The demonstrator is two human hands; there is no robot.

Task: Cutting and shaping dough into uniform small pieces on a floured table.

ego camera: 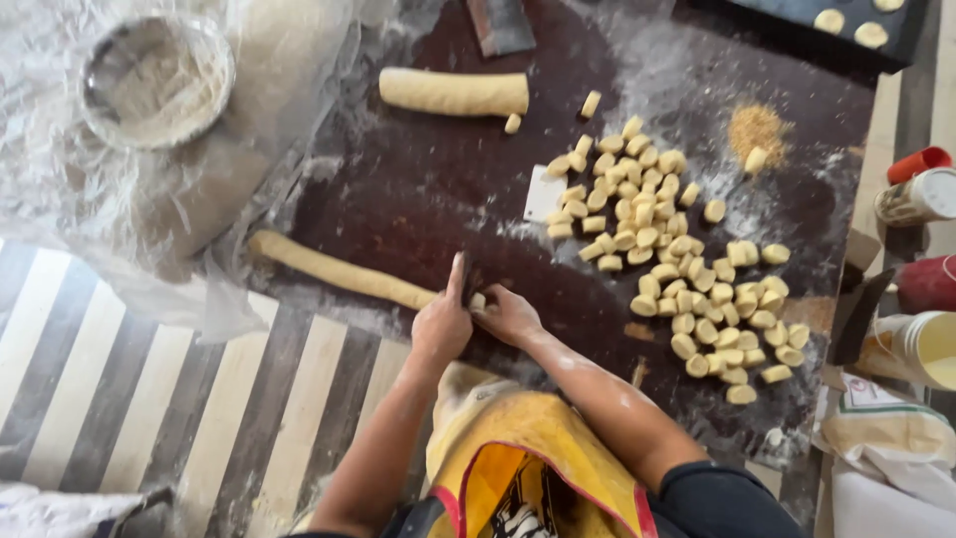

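Hands at dough rope end, floured dark board.
Left hand clamps rope; right hand pinches cut piece; cream tubs line the right edge.

The near end of the long pale dough rope disappears under the left hand, and whatever cutting tool works there is hidden between both hands. The dark baking tray at upper right is cut off by the frame's top edge. The clear plastic sheet blurs the round bowl at upper left.
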